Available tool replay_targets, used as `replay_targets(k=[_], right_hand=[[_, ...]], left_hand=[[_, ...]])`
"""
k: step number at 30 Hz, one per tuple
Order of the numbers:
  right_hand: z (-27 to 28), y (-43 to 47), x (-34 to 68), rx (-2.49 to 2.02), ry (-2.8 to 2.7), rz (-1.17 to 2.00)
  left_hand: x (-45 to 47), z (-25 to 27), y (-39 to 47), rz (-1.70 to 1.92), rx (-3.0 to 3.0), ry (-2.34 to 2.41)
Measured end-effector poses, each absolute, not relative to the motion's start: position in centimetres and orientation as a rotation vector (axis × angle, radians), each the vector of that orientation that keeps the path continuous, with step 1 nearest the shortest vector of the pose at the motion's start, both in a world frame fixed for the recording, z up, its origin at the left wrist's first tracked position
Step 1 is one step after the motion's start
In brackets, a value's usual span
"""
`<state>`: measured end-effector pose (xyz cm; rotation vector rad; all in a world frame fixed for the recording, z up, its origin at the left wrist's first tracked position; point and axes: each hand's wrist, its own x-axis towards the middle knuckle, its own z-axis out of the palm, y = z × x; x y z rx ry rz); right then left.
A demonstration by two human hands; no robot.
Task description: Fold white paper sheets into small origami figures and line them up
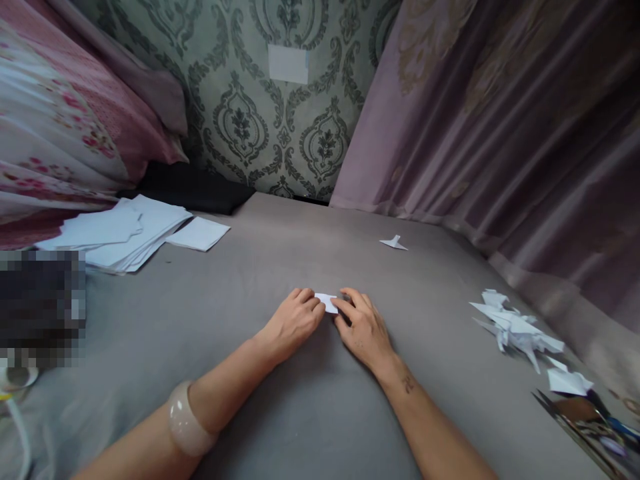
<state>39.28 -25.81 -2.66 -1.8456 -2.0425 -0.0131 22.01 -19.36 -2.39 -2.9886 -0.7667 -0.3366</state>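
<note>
Paper sits pinched in the left hand; the right hand touches its edge (gripping or not, I can't tell), folded figures well right of it.

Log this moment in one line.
left hand: holding small white paper | right hand: fingers at its right end | folded paper pile: right side | paper stack: far left

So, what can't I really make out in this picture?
In the head view:
Small white paper: partly covered by the left hand and right hand.
Folded paper pile: pieces overlap, so I can't count them.
Pixelated block: masking hides what's there.
Blue object: cut off by the right edge.
Wrist mark: too small to read.
</note>
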Motion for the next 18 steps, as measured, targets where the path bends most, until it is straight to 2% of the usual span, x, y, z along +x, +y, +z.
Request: replay_targets(k=[9,18], right_hand=[[-1.5,-27.1,37.7,-1.744,-2.279,-0.226],[-2.6,-26.7,38.7,-1.744,-1.947,0.176]], left_hand=[[21.8,-1.3,-20.1,-0.393,-3.023,-0.814],[21.4,-2.1,-19.7,-0.522,-3.139,-1.164]])
